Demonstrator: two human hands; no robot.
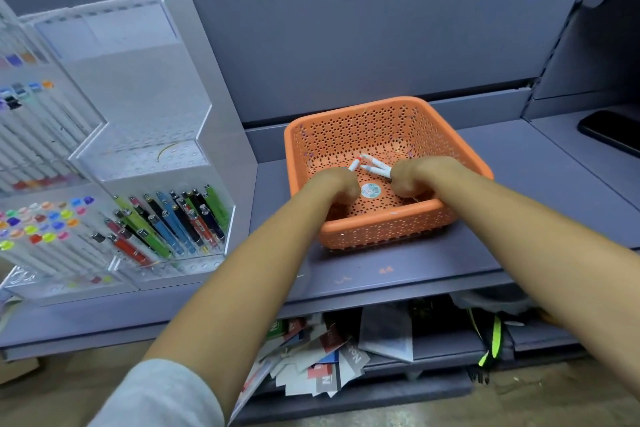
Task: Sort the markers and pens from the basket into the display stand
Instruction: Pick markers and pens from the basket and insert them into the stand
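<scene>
An orange perforated basket [349, 128] sits on the grey shelf, right of a clear acrylic display stand [162, 163]. Both my hands reach down into the basket. My left hand [337, 185] is closed around one white marker [354, 164] with a red tip. Curled over two white markers [375, 166], my right hand [414, 177] grips their near ends. A round sticker [371, 190] lies on the basket floor between my hands. The stand's lower compartment holds several coloured pens [173, 222], and its left tiers hold several white markers with coloured caps [38, 222].
A black phone [613, 132] lies on the shelf at the far right. Below the shelf, loose cards and booklets [322, 357] are piled, beside a dark bag with a neon green strap [493, 340]. A grey back panel rises behind the basket.
</scene>
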